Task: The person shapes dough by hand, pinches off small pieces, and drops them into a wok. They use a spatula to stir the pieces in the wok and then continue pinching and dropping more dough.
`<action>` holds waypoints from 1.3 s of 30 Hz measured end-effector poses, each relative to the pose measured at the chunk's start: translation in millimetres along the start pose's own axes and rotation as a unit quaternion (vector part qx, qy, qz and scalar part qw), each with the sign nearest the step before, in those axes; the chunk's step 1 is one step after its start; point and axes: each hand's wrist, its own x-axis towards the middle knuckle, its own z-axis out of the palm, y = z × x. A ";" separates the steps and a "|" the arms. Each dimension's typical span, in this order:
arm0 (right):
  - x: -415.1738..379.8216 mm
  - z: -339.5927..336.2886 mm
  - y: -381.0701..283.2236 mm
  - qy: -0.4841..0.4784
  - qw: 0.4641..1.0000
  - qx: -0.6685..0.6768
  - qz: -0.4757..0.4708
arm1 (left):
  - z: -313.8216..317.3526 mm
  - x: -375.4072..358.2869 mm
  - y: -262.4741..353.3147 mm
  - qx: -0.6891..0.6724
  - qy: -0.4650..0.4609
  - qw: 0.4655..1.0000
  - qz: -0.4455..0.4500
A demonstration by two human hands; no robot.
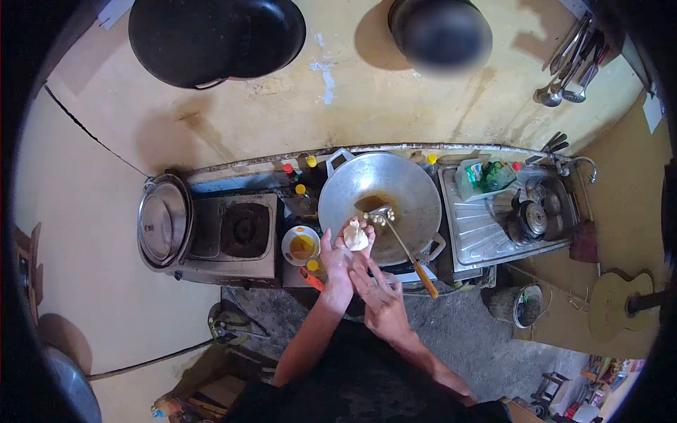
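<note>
While our left hand (343, 252) cups a lump of dough (356, 237) beside the wok (409, 185), our right hand (381, 299) lies just below it, fingers loosely spread.

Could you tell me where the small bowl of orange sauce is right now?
In the head view, the small bowl sits on the counter just left of the wok, right of the stove burner, beside the left hand.
</note>
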 end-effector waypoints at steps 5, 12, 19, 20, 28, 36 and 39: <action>5.0 4.2 7.2 0.007 0.999 -0.001 0.034 | 4.8 -2.6 -1.8 0.012 0.023 1.000 -0.005; -2.7 2.0 11.3 -0.018 0.998 -0.012 0.059 | 7.2 -3.9 4.2 0.001 0.008 1.000 -0.008; 10.2 5.0 -3.2 -0.021 0.998 0.046 0.028 | -4.7 8.6 1.2 -0.003 0.016 1.000 0.013; 4.4 4.4 -2.6 -0.031 0.999 0.037 0.020 | -8.4 10.0 4.6 -0.012 0.020 1.000 0.016; 15.0 8.4 -0.7 0.006 0.998 0.049 0.050 | -11.3 3.1 1.7 -0.004 -0.016 1.000 0.003; 6.0 12.7 14.5 0.007 0.999 -0.003 0.052 | 6.5 -11.3 2.3 -0.019 0.012 1.000 -0.011; 5.8 8.4 -1.3 -0.025 0.999 0.046 0.002 | -3.2 -4.8 6.0 -0.045 -0.049 0.998 -0.021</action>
